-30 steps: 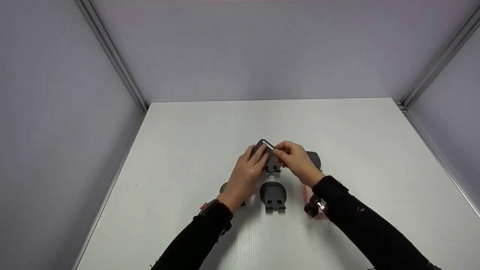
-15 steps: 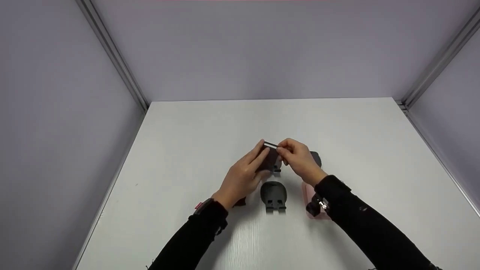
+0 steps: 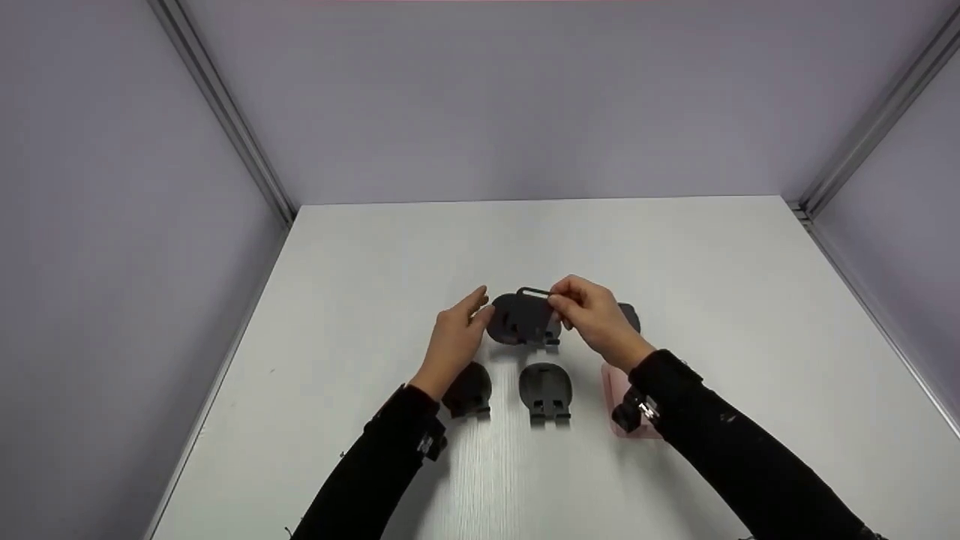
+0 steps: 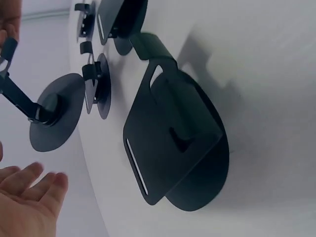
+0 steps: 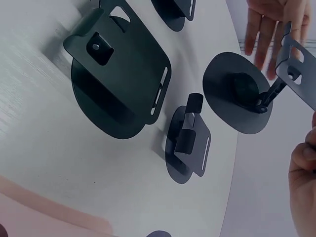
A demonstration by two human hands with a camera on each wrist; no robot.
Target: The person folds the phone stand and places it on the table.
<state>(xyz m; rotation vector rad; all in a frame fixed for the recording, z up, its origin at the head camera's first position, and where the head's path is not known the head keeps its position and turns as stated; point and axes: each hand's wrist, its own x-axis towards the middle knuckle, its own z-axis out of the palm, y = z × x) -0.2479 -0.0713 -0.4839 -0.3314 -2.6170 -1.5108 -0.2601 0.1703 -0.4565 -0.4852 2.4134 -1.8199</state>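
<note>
My right hand (image 3: 594,315) pinches the slotted edge of a dark grey phone stand (image 3: 534,319) between thumb and fingers. In the right wrist view this stand (image 5: 237,93) shows its oval base, with an arm running to the support plate; it is lifted above the table. My left hand (image 3: 454,334) is just left of it, apart from it, fingers extended and holding nothing. In the left wrist view the left hand (image 4: 29,200) is seen near the raised stand (image 4: 58,112).
Matching stands rest on the white table (image 3: 360,300): one at the front left (image 3: 469,390), one at the front middle (image 3: 546,388), and one partly behind the right hand (image 3: 631,316). A pink tray (image 3: 611,386) lies under the right forearm. Grey walls surround the table.
The left hand has let go of the phone stand and moved left. The stand, still pinched by the right hand, has turned so its oval base shows at the left.
</note>
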